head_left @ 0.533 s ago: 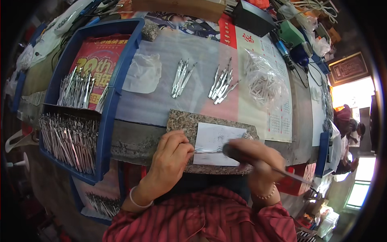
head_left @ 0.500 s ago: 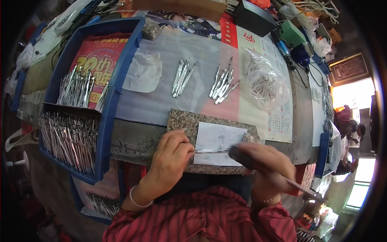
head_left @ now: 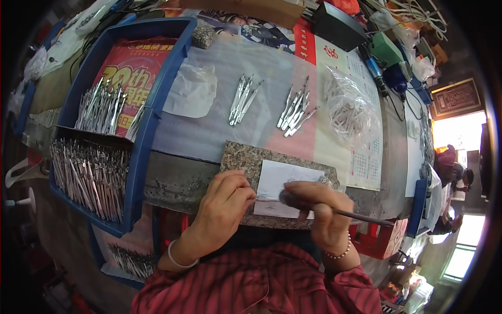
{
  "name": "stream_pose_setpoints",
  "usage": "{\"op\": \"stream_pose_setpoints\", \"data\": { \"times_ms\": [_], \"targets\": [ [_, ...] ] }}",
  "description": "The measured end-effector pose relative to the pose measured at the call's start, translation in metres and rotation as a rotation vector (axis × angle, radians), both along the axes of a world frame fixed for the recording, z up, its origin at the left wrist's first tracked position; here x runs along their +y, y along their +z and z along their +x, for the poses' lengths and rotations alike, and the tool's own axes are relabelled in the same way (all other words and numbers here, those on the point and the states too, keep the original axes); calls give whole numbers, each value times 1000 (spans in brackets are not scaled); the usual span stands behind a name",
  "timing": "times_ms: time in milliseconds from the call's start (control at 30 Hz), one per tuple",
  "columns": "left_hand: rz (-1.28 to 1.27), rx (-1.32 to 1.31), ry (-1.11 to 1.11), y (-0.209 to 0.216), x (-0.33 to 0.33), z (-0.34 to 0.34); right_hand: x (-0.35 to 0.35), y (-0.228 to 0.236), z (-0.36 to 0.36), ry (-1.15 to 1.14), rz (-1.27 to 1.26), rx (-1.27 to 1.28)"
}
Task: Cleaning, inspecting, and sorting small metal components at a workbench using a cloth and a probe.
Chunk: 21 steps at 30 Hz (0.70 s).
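In front of me a speckled granite slab lies on the table with a white sheet of paper on it, marked with dark smudges. My left hand rests at the paper's left edge, its thumb and fingers pinched together; what they hold is hidden, though a thin dark line runs from them across the paper. My right hand grips a hammer, slightly blurred. The hammer's dark head is over the paper, close to the left fingertips, and its thin handle points right.
Beyond the slab lie two small groups of metal tweezer-like tools and a plastic bag of pale pieces. At left stands a blue tray packed with similar tools. Cables, a black box and a green box crowd the back right.
My right hand has moved left and inward, bringing the hammer's head over the paper nearer my left fingers. My left hand stays pinched at the same spot on the slab.
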<state>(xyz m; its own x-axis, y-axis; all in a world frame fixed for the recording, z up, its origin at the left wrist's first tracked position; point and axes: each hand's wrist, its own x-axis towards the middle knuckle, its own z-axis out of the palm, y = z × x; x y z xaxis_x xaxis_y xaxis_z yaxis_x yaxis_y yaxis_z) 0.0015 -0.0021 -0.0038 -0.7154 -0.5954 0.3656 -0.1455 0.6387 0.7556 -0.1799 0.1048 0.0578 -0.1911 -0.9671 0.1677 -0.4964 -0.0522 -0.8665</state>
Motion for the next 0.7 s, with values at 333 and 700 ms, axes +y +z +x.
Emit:
{"op": "stream_pose_setpoints", "data": {
  "times_ms": [333, 700],
  "targets": [
    [-5, 2, 15, -1, 0, -2, 6, 1, -2, -53, -64, 0],
    [-40, -2, 21, -1, 0, 0, -20, -2, 12, 173, 133, 190]
  ]
}}
